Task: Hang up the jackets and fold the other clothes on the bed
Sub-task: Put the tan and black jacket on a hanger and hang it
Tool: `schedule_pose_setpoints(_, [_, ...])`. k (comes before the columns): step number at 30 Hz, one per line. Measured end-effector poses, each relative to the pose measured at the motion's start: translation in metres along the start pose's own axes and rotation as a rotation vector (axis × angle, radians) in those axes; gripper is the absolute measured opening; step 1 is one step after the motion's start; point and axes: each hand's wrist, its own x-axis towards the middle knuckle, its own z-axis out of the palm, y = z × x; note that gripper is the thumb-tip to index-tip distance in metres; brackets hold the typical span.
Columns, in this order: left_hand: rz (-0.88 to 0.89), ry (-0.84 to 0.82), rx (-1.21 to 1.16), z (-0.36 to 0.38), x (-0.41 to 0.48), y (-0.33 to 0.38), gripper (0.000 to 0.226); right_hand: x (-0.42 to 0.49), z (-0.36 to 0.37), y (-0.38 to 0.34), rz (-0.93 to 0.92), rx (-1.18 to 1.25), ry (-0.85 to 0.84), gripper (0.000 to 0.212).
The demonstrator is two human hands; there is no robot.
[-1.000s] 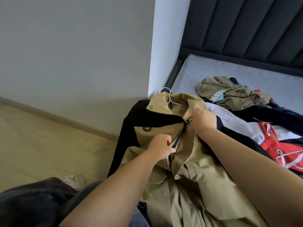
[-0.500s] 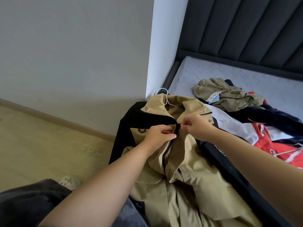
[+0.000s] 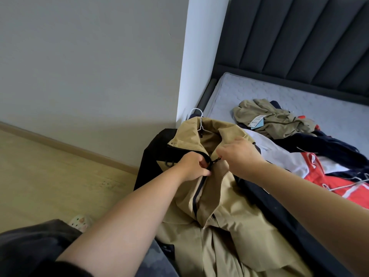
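A tan and black jacket lies over the bed's near corner on a white wire hanger, whose hook sticks out past the collar. My left hand grips the jacket's front by the zipper near the chest. My right hand pinches the black zipper pull just below the collar. Behind them lie a crumpled khaki garment with a paper tag and a red, white and navy jacket spread on the mattress.
The grey mattress meets a dark padded headboard at the back. A white wall corner stands beside the bed. Wooden floor lies to the left. Another wire hanger rests on the red jacket.
Both hands have moved up the jacket's front toward the collar, the right one drawing the zipper pull upward. The left hand has shifted up beside it.
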Motion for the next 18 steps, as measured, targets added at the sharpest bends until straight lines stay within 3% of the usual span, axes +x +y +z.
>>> schedule_pose_setpoints(2, [-0.013, -0.025, 0.004, 0.001, -0.004, -0.005, 0.022, 0.001, 0.002, -0.003, -0.108, -0.151, -0.03, 0.015])
schedule_pose_setpoints(4, [-0.017, -0.021, 0.008, 0.006, -0.01, -0.009, 0.023, 0.003, 0.007, -0.005, -0.091, -0.19, -0.059, 0.015])
schedule_pose_setpoints(11, [0.086, 0.005, 0.128, 0.008, -0.015, -0.01, 0.028, 0.018, 0.009, 0.013, 0.263, -0.217, 0.076, 0.025])
schedule_pose_setpoints(14, [0.036, -0.017, 0.233, 0.006, -0.02, -0.03, 0.025, 0.024, -0.004, 0.035, 0.439, -0.115, 0.107, 0.018])
schedule_pose_setpoints(18, [-0.034, 0.076, 0.172, -0.001, -0.025, -0.049, 0.016, 0.034, -0.015, 0.034, 0.321, 0.186, 0.072, 0.01])
